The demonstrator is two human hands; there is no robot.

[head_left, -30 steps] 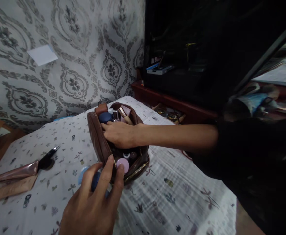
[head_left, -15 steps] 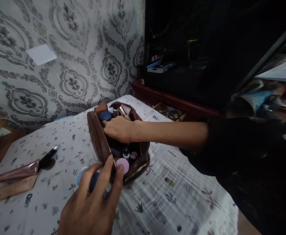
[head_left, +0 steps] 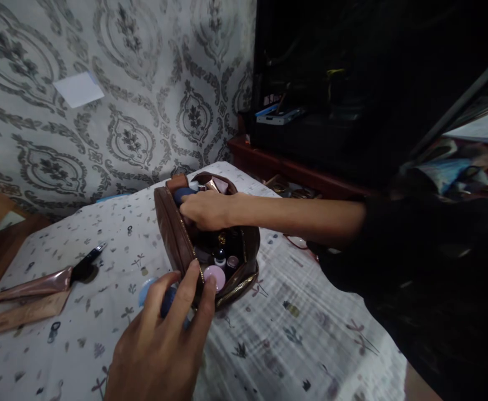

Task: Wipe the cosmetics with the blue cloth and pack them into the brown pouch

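A brown zip bag [head_left: 171, 234] stands unzipped on the cloth with several cosmetics inside. My right hand [head_left: 206, 210] reaches into its far half, fingers curled down beside a dark blue round item [head_left: 183, 195]; whatever the fingertips pinch is hidden. With fingers spread, my left hand [head_left: 160, 334] rests at the near end, fingertips on the zip edge and on a pink round lid [head_left: 214, 277]. Close to that lid are a small black-topped bottle [head_left: 219, 256] and a little dark jar [head_left: 232, 262]. Beneath the left fingers lie a light blue round item [head_left: 146, 292] and a dark blue one [head_left: 167, 302].
On the left of the patterned cloth [head_left: 269, 334] lie a shiny pink tube [head_left: 39, 284], a beige tube [head_left: 26, 315] and a black item [head_left: 88, 263] with a clear tip. A patterned wall [head_left: 143, 83] and a large black screen [head_left: 352, 67] stand behind.
My right hand has shifted slightly toward the far end of the bag, uncovering more of the inside, including a small gold-coloured bit. My left hand keeps its place on the bag. The view has shifted slightly.
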